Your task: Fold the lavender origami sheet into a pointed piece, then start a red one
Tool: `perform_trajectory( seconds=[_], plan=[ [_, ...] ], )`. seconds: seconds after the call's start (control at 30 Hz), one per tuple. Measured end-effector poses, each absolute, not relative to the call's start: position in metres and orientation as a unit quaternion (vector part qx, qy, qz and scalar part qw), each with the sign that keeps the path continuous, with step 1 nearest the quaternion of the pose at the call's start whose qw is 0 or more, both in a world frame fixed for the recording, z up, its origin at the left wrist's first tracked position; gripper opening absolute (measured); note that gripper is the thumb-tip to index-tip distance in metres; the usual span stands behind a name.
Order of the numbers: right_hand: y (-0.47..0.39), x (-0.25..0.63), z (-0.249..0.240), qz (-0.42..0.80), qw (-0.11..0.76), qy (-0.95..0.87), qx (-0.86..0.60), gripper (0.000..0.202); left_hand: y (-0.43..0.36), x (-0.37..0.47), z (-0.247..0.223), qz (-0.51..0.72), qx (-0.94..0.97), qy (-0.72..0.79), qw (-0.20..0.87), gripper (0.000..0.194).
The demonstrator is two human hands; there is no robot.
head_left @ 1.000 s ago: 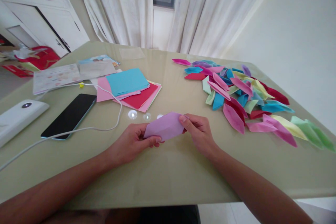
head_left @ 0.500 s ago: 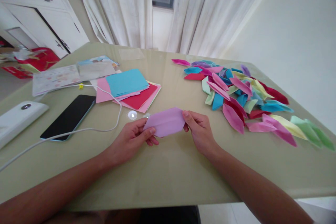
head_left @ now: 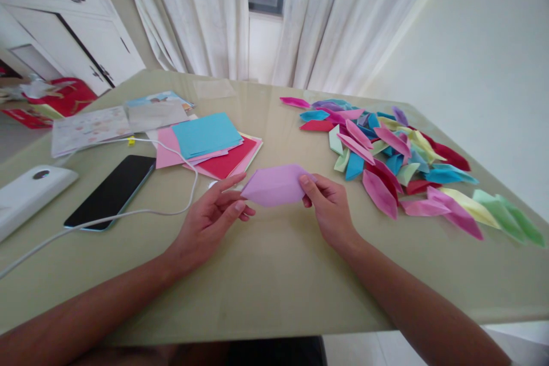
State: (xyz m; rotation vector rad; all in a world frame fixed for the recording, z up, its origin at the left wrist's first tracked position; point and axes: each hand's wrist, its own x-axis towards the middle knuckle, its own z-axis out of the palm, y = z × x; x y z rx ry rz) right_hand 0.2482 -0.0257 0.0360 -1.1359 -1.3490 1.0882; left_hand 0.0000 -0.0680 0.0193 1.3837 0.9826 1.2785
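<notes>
A folded purple paper (head_left: 275, 186) with pointed ends is held above the table, near the middle of the view. My right hand (head_left: 328, 203) pinches its right end between thumb and fingers. At the paper's left tip is my left hand (head_left: 212, 214), its thumb and fingers apart, with the fingertips beside or just touching the tip. Folded paper pieces in many colours (head_left: 380, 143) lie in a heap to the right. Behind my left hand sits a stack of coloured sheets with a blue one (head_left: 208, 134) on top.
On the left of the table (head_left: 257, 297) lie a black phone (head_left: 112, 191), a white device (head_left: 34, 197), a white cable (head_left: 148, 213) and a patterned packet (head_left: 92, 130). White curtains (head_left: 214, 17) hang behind the table.
My left thumb has come off the purple paper and its fingers have spread. The paper's left end has risen and the paper has turned a little in my right hand.
</notes>
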Motion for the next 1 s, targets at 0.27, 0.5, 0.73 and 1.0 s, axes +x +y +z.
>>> perform_trajectory(
  seconds=[0.27,0.5,0.73,1.0],
  plan=[
    [-0.026,0.248,0.034,0.476,0.503,-0.559,-0.456,0.026,-0.066,-0.001,0.015,0.521,0.572,0.411,0.482,0.031],
    [-0.027,0.246,0.034,0.478,0.492,-0.564,-0.46,0.027,-0.066,-0.002,0.016,0.499,0.581,0.425,0.482,0.016],
    [-0.026,0.247,0.036,0.471,0.52,-0.561,-0.439,0.021,-0.064,-0.001,0.023,0.509,0.569,0.465,0.448,0.009],
    [-0.027,0.246,0.036,0.489,0.498,-0.567,-0.437,0.028,-0.062,-0.004,0.017,0.494,0.58,0.512,0.396,0.017]
  ],
)
